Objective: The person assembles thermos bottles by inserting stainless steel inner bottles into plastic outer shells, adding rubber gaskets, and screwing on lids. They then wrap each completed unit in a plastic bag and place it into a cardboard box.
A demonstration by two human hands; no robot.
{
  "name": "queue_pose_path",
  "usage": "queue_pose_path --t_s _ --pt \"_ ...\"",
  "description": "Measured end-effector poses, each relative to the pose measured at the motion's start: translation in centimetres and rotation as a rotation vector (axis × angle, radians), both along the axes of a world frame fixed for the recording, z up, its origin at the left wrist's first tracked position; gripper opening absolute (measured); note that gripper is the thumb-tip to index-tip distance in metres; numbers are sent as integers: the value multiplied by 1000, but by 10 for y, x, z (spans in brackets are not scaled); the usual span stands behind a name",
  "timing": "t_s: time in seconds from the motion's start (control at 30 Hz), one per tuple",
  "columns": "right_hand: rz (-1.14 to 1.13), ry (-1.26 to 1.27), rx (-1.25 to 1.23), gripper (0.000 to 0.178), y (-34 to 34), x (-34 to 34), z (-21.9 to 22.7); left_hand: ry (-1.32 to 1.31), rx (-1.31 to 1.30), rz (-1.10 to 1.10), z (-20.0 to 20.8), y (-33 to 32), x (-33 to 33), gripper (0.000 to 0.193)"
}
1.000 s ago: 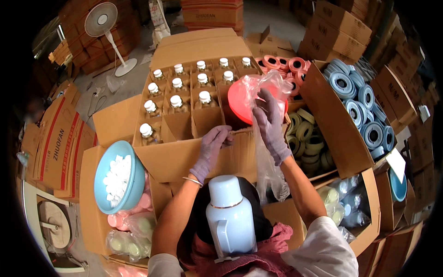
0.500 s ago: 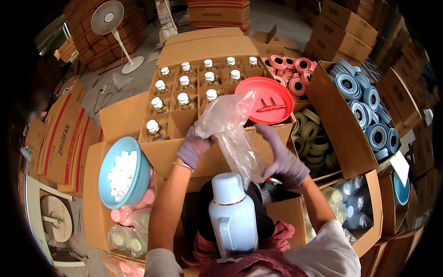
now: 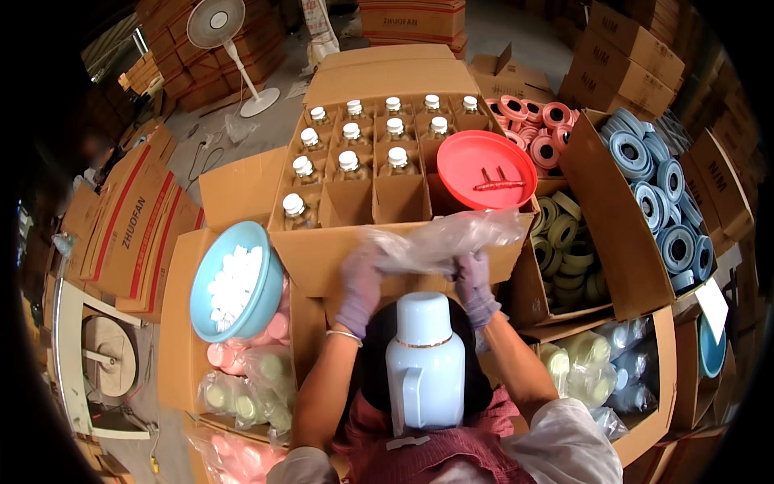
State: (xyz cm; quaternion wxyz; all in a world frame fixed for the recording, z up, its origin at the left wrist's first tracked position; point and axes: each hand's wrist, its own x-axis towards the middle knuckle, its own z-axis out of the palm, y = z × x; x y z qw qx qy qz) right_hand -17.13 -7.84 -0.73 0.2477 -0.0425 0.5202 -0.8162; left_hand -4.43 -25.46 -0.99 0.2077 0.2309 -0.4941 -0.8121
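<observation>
A clear plastic bag (image 3: 443, 242) is stretched crosswise between my gloved hands, in front of the bottle carton (image 3: 355, 242). My left hand (image 3: 362, 282), somewhat smeared by motion, grips the bag's left end. Fingers of my right hand (image 3: 476, 284) are closed on its lower edge at the right. Just below the hands, a light blue thermos flask (image 3: 426, 375) stands upright against my lap, its handle toward me; neither hand touches it. Glass bottles with white caps (image 3: 348, 161) fill many of the carton's compartments, while some front ones hold none.
A red basin (image 3: 472, 165) with a dark red forked piece rests on the carton's right corner. At left a blue basin (image 3: 278, 282) holds white caps. Boxes of pink rings (image 3: 556, 114), green rings (image 3: 576, 254) and blue rings (image 3: 669, 179) stand right. Bagged cups (image 3: 588, 355) lie below.
The bag, hanging down before, is now spread crosswise. My right hand has gone from spread fingers to gripping it; my left hand has come lower. The whole view has shifted slightly.
</observation>
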Motion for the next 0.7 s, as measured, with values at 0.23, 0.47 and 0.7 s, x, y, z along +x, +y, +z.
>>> queue_pose_path --t_s 0.23,0.47,0.7 --pt "-119 363 259 26 65 -8 -73 -218 -1385 319 -33 20 52 34" --pt "-55 544 130 31 130 91 -58 132 -1275 32 44 108 134 48" --pt "246 1245 529 25 206 173 -66 20 -1327 -57 -8 161 229 44"
